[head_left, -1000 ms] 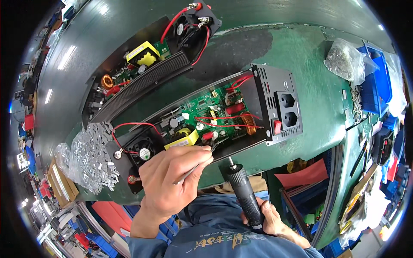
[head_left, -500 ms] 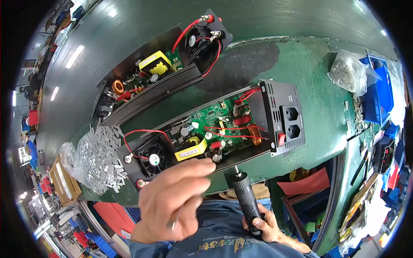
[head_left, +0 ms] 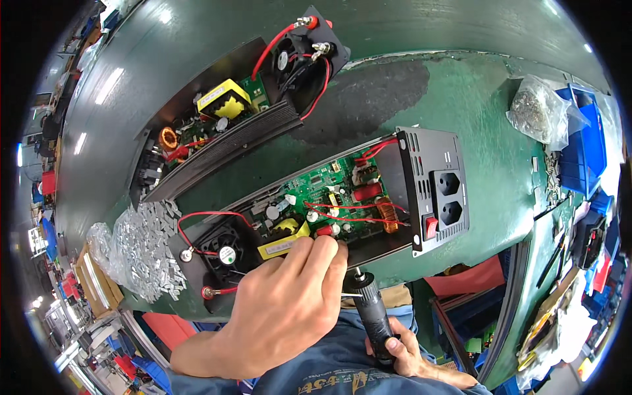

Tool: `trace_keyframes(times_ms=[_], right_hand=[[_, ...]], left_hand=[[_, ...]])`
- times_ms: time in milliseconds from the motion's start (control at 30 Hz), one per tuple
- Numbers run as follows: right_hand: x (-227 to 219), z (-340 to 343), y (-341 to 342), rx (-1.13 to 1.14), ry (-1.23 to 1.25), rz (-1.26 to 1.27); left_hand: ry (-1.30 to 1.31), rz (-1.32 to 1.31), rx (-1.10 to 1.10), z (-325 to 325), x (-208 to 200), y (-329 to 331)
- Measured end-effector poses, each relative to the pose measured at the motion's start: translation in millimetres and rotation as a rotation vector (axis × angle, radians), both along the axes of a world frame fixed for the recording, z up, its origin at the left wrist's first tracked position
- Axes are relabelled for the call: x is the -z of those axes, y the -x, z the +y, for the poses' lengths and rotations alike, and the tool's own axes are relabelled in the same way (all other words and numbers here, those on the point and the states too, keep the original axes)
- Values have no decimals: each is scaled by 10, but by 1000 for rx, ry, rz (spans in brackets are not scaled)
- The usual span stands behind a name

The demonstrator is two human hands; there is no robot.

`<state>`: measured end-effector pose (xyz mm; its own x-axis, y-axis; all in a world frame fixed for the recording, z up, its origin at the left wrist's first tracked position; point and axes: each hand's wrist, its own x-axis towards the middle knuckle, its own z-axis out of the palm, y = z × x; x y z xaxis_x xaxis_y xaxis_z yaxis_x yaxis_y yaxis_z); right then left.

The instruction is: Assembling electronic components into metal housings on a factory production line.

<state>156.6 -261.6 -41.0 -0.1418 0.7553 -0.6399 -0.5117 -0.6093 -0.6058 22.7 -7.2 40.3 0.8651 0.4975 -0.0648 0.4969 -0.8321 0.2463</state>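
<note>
My left hand is over the near wall of an open power inverter. Its fingers are bent down together at the wall, hiding what they hold. A thin shiny metal piece shows between that hand and the screwdriver; what it is, I cannot tell. My right hand grips a black electric screwdriver, its bit pointing up at the inverter's near side. Inside the case lie a green circuit board, a yellow-wrapped transformer and red wires. The socket panel is at the right, the fan at the left.
A second open inverter lies farther back on the green bench. Small grey metal pieces are heaped at the left beside a clear bag. Another bag of small parts and blue bins stand at the right.
My left hand has turned over and come down to the inverter's near wall, fingers now together. The screwdriver has shifted slightly downward. Both inverters appear a little farther left.
</note>
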Motion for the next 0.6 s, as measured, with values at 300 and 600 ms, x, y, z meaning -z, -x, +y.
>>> trace_keyframes(times_ms=[300, 600], right_hand=[[56, -1, 14, -50, -14, -25], [37, 9, 1, -39, 48, -7]], left_hand=[[93, -6, -1, 44, 8, 3], [179, -79, -15, 99, 69, 24]])
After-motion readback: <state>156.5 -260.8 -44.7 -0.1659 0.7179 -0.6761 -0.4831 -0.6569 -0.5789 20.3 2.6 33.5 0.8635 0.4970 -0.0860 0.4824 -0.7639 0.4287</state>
